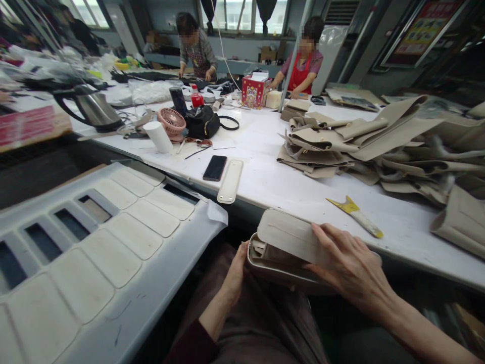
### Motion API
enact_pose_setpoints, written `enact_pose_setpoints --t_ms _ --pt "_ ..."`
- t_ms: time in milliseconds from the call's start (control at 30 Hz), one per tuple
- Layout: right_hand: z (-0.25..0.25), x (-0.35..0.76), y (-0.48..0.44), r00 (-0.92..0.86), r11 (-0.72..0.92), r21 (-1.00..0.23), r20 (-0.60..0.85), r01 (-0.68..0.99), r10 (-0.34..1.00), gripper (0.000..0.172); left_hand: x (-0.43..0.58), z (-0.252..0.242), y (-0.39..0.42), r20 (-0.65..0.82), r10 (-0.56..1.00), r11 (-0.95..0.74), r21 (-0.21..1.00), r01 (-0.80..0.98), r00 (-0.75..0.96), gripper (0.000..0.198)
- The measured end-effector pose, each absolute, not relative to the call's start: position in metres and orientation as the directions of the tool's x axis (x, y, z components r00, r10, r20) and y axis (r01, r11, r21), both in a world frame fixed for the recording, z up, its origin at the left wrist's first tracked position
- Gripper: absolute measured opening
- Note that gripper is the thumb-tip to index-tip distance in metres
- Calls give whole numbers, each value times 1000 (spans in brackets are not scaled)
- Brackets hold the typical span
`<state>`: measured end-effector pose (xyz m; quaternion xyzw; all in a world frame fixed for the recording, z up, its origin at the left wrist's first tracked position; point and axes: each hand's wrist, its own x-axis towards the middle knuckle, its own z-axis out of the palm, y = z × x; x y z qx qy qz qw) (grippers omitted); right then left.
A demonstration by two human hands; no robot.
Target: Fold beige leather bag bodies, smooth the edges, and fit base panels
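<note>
A beige handbag body rests over my lap against the table edge, its opening facing up. My left hand grips the bag's left end, thumb at the rim. My right hand pinches a flat beige panel with rounded corners, which lies tilted over the opening. Part of the panel and the bag's right end are hidden behind that hand. Inside the opening, folded beige lining shows. A yellow-and-white scraper-like tool lies on the table beyond my right hand.
Rounded pale panels line a grey board at left. On the white table are a phone, a cream strip, a pink fan, a kettle and piled beige bag pieces. Two people work across the table.
</note>
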<state>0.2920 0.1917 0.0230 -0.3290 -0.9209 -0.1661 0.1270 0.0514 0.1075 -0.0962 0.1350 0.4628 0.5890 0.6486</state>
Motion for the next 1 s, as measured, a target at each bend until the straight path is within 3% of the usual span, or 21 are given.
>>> enact_pose_setpoints --t_ms 167,233,400,567,667,733,833,1000 --pt "20 295 190 -778 713 316 308 626 547 63 58 -97 108 -458 884 262 648 -715 -92 63" --pt "17 292 187 -784 727 298 292 619 548 66 59 -99 107 -452 888 253 629 -735 -81 63" --pt "14 293 189 -791 806 13 202 592 578 76 60 -98 107 -495 863 260 604 -753 -99 62" --pt "17 304 201 -834 788 -286 -89 546 545 85 63 -88 107 -454 889 250 591 -767 -60 63" --pt "18 302 210 -816 721 -382 -239 577 526 90 64 -87 109 -461 883 238 599 -765 -85 61" --pt "17 299 217 -797 684 -410 -281 603 535 88 63 -88 110 -483 870 250 603 -758 -98 60" --pt "15 295 225 -786 660 -427 -290 617 547 69 61 -91 111 -483 871 257 608 -752 -93 60" --pt "12 293 223 -819 739 -351 -252 574 516 57 58 -96 110 -460 885 256 611 -749 -72 60"
